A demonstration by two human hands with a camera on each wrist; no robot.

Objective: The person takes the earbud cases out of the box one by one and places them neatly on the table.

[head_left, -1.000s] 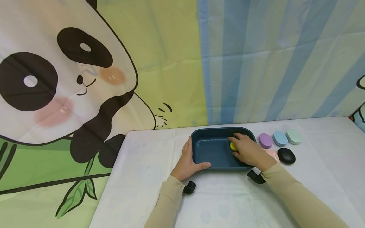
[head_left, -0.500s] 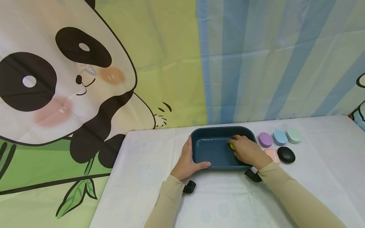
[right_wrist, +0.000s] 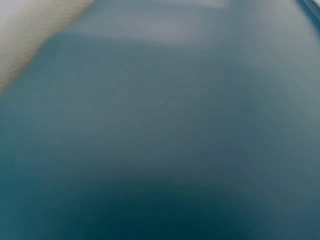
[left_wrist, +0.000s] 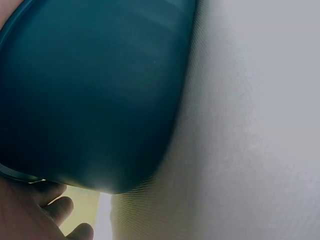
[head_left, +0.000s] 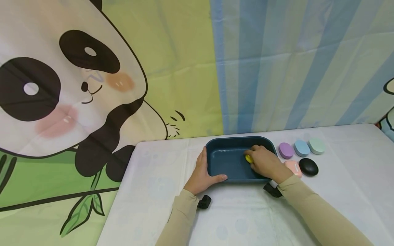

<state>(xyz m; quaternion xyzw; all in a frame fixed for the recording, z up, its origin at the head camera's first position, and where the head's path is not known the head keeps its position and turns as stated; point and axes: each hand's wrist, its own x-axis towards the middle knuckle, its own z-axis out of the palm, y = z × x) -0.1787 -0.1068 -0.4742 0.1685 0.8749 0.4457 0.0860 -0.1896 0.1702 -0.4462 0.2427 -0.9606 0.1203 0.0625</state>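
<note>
In the head view a dark blue rectangular basin (head_left: pixel 227 164) lies on the white-covered table. My left hand (head_left: pixel 201 176) holds its near left corner, with the fingers along the left wall and the thumb at the front rim. The basin's outer wall (left_wrist: pixel 95 95) fills much of the left wrist view, with fingertips low at the left. Inside the basin's right half, my right hand (head_left: pixel 266 162) pinches a small yellow roundish piece (head_left: pixel 249 159), mostly covered by the fingers. The right wrist view shows a blurred blue surface (right_wrist: pixel 160 115) and a bit of sleeve.
Right of the basin stand purple (head_left: pixel 286 150), light blue (head_left: pixel 302 148) and mint (head_left: pixel 316 146) round pieces in a row. Nearer me are a pink rounded case (head_left: pixel 293 168) and a black oval object (head_left: pixel 309 167). A printed cloth (head_left: pixel 184 68) hangs behind the table.
My right hand has shifted slightly left inside the basin, its fingers drawn in closer over the yellow piece, and the pink case shows more. My left hand stays at the corner.
</note>
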